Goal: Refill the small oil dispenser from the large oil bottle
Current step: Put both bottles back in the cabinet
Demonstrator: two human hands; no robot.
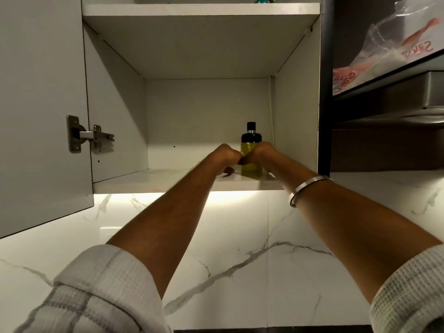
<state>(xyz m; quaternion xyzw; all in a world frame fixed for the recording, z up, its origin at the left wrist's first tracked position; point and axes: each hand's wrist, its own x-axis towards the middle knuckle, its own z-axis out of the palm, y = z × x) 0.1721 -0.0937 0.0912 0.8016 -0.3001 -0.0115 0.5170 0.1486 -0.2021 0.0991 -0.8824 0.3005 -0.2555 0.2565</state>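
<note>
my rolled white sleeves (101,292) sit closest, both bare forearms reaching up past the marble wall (240,236) into the open cabinet (206,111). a steel bangle (310,189) rings my right wrist. my left hand (227,153) and right hand (258,153) meet knuckle to knuckle, fingers curled round the small oil dispenser (251,150), which stands upright on the bottom shelf (168,179) toward its right side, yellow oil inside, black cap on top.
</note>
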